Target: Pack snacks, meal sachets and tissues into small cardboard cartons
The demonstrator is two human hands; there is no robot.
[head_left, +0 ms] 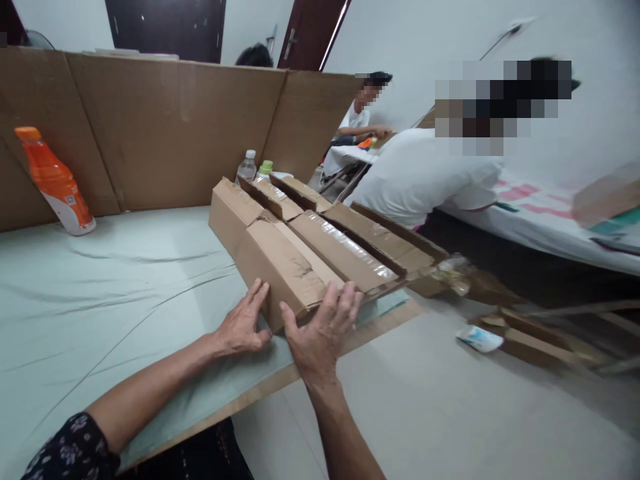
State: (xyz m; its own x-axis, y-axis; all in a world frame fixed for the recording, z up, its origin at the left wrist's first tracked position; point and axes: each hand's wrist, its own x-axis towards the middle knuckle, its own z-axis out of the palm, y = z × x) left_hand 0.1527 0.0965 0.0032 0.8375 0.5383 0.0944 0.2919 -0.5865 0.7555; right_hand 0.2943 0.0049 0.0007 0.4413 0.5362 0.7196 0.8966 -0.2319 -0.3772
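A long brown cardboard box [280,257], its taped flaps partly open, lies on the table's right side, its near end at the edge. My left hand [243,323] rests flat against the box's near left side, fingers stretched out. My right hand [320,330] grips the box's near corner from the front, fingers curled over the top edge.
The table [100,300] has a pale green cloth. An orange bottle [55,183] leans on the cardboard wall [165,133] at far left. Two small bottles [255,168] stand behind the box. A person in white [420,173] bends over at right. Cardboard scraps [530,333] lie on the floor.
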